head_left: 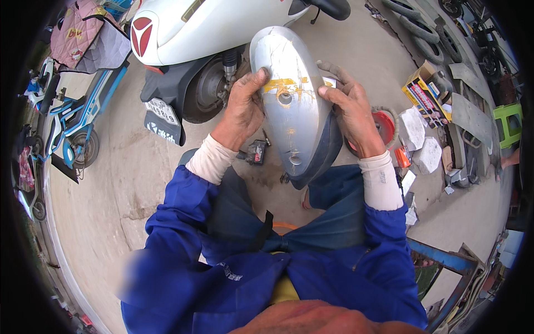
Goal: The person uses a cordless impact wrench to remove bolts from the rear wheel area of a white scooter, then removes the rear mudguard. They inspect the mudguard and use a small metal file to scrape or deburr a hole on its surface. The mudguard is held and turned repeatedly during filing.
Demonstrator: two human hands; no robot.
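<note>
Between my hands is a scratched silver mudguard [292,114], long and rounded at its far end, with a dark inner side showing at the lower right. Yellow tape or residue runs across its middle, by a round hole, and a second hole lies nearer to me. My left hand [245,103] grips its left edge, thumb on top. On the opposite edge, my right hand [353,106] holds it with thumb and fingers. Below it on the floor are a small black part [256,152] and a thin tool-like piece [266,137], partly hidden.
Ahead stands a white scooter [217,28], its rear wheel [207,92] close to my left hand. A blue-and-white electric bike [83,119] is at far left. On the right are a red basin [384,125], white blocks [412,128], a yellow box [425,94] and old tyres [417,25].
</note>
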